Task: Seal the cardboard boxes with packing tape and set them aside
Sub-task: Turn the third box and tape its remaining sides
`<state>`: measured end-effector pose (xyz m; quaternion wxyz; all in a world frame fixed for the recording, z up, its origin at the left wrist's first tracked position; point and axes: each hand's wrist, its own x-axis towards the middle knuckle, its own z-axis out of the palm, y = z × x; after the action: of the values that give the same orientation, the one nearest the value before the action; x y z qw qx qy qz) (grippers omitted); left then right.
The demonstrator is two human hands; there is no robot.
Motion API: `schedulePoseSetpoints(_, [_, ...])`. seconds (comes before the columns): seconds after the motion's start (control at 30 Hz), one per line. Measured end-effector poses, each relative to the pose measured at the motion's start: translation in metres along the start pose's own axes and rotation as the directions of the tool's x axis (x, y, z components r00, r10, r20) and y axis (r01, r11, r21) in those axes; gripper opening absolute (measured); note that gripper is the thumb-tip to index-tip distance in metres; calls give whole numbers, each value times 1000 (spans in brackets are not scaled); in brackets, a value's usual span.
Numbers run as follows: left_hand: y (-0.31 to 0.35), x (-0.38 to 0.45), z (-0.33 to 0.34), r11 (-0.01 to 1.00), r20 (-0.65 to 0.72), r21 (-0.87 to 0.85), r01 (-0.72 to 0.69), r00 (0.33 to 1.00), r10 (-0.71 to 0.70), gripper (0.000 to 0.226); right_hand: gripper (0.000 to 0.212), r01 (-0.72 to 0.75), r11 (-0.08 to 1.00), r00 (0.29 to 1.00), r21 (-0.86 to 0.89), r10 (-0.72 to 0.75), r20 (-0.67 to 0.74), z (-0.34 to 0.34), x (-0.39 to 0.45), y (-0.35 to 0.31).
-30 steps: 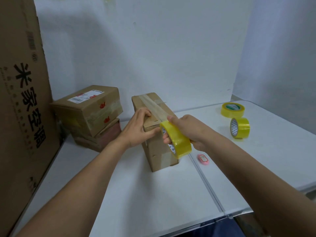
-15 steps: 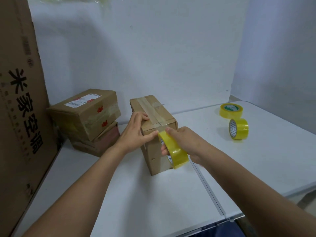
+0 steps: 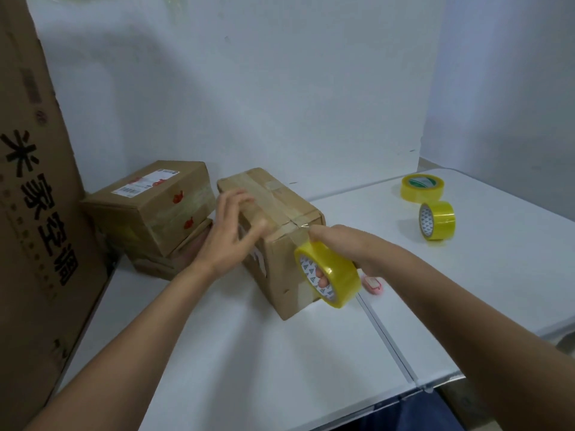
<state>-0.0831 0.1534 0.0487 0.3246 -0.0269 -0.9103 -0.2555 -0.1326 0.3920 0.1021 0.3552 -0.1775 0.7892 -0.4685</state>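
A small cardboard box (image 3: pixel 281 269) stands in the middle of the white table (image 3: pixel 249 362), with a strip of clear tape running along its top and down its near face. My right hand (image 3: pixel 345 247) grips a yellow tape roll (image 3: pixel 328 275) against the box's near face, fingers through the core and thumb at the top edge. My left hand (image 3: pixel 230 234) lies on the box's left top edge with fingers spread; it is blurred.
Two sealed boxes (image 3: pixel 152 209) are stacked at the back left. A tall printed carton (image 3: pixel 34 213) stands along the left edge. Two spare yellow tape rolls (image 3: pixel 421 188) (image 3: pixel 437 220) lie at the back right. A small pink cutter (image 3: pixel 371 284) sits right of the box.
My right hand has drawn the roll down the box's near face. My left hand has slid along the top, its fingers now spread and blurred with motion.
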Motion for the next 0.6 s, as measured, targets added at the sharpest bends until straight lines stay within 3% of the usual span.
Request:
schedulePoseSetpoints(0.07, [-1, 21, -12, 988, -61, -89, 125, 990, -131, 53, 43, -14, 983, 999, -185, 5, -52, -4, 5, -10])
schedulePoseSetpoints(0.1, [-4, 35, -18, 976, -17, -78, 205, 978, -207, 54, 50, -11, 958, 997, -286, -11, -74, -4, 8, -14])
schedulePoseSetpoints(0.17, [-11, 63, -28, 947, 150, 104, 305, 936, -318, 55, 66, -3, 884, 994, -467, -47, -94, -4, 16, -18])
schedulePoseSetpoints(0.27, [-26, 91, -31, 864, 301, 268, 426, 815, -495, 53, 70, -4, 832, 993, -555, -61, -99, -5, 21, -21])
schedulePoseSetpoints(0.33, [-31, 98, -24, 798, 325, 429, 423, 753, -573, 50, 68, 6, 825, 993, -566, -72, -94, -6, 21, -22])
schedulePoseSetpoints(0.4, [-30, 101, -15, 754, 315, 533, 383, 738, -597, 52, 67, 14, 826, 993, -563, -79, -92, -7, 22, -21])
schedulePoseSetpoints(0.6, [23, 74, 7, 772, 471, 585, 249, 670, -574, 69, 68, 7, 866, 993, -500, -63, -96, -5, 25, -16])
